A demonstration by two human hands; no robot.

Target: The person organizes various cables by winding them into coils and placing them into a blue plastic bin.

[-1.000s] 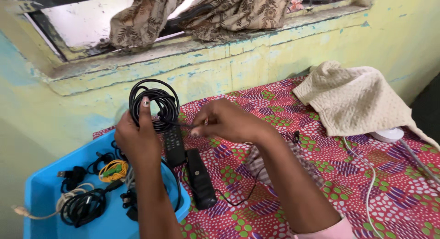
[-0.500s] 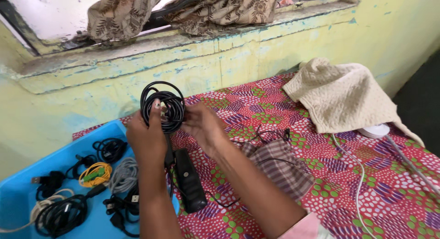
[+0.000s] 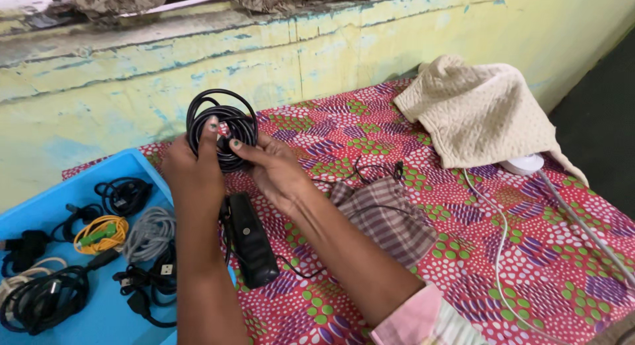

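Both hands hold a coiled black cable (image 3: 221,123) above the table. My left hand (image 3: 193,173) grips the coil's left side. My right hand (image 3: 274,168) pinches the coil's right side, with a small red-and-white tie between the thumbs. A black power adapter (image 3: 251,242) lies on the patterned cloth just below the hands, its thin cord trailing right.
A blue tray (image 3: 79,318) at the left holds several bundled cables, black, grey, yellow and white. A striped cloth pouch (image 3: 390,222) lies right of the adapter. A cream quilted cloth (image 3: 479,113) covers a white device at the far right, with white cables running forward. A yellow wall stands behind.
The hands with the coil have stayed together while the view shifted; my right hand has closed in on the coil and now pinches it next to the left thumb.
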